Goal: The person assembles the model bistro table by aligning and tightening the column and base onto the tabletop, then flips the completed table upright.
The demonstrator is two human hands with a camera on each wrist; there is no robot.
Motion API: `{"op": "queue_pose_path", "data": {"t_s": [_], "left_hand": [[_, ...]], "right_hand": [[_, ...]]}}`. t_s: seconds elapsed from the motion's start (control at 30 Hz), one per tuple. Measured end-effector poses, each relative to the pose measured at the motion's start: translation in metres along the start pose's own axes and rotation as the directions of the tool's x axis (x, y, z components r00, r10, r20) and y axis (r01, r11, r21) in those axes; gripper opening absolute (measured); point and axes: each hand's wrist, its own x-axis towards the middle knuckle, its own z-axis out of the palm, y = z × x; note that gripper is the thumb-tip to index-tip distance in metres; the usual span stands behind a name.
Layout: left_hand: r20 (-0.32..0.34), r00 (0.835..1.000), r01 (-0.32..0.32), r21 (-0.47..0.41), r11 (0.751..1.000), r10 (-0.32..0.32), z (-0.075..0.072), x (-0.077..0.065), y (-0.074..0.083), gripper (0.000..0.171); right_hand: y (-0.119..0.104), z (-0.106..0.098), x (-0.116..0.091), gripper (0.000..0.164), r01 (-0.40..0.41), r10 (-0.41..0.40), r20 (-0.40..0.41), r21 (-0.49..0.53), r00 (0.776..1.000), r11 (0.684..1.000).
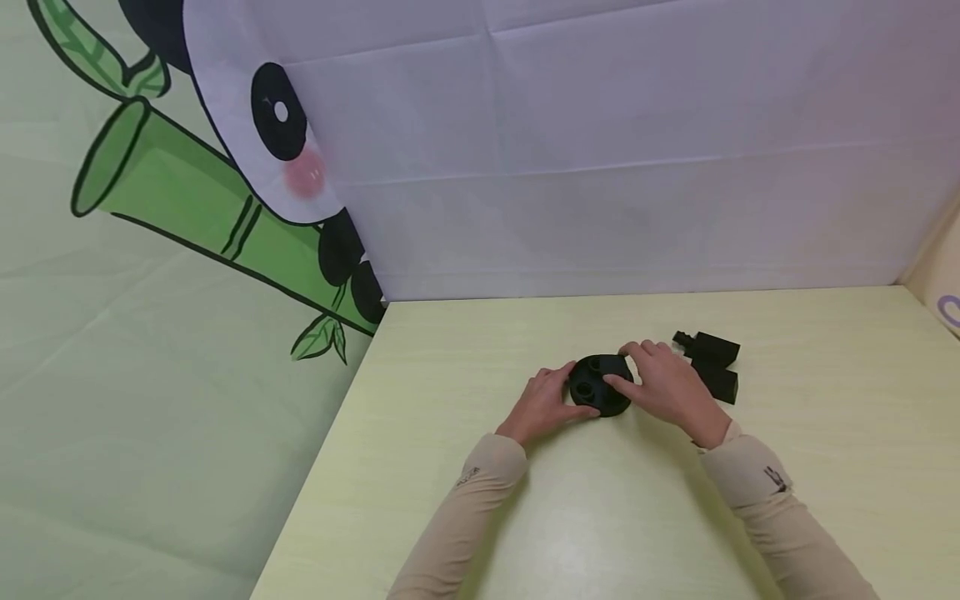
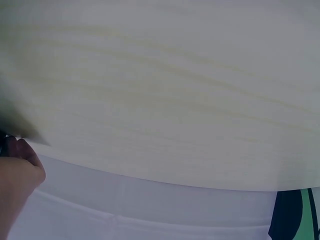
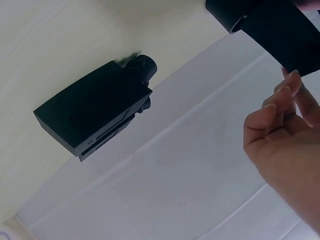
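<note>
Disc (image 1: pixel 602 397) is btwn both hands at the table (image 1: pixel 465 358); can't tell if touching it. L hand (image 1: pixel 542 407) & R hand (image 1: pixel 670 386): fingers clamped on its edge. Step prob = positioning disc; next move calls for steady L grip, imo. Qty: 1 disc, 2 blocks (image 1: pixel 716 349) beside R hand.

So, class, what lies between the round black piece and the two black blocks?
In the head view, the right hand lies between the round piece and the blocks.
</note>
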Motion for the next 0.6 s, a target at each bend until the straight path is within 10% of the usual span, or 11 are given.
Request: {"op": "queue_pose_path", "data": {"t_s": [0.6], "left_hand": [[-0.003, 1.0, 0.012, -0.008, 1.0, -0.012, 0.0004, 0.0045, 0.0029, 0.088]], "right_hand": [[0.0074, -0.0014, 0.0071, 0.059, -0.055, 0.051, -0.071, -0.046, 0.996, 0.997]]}}
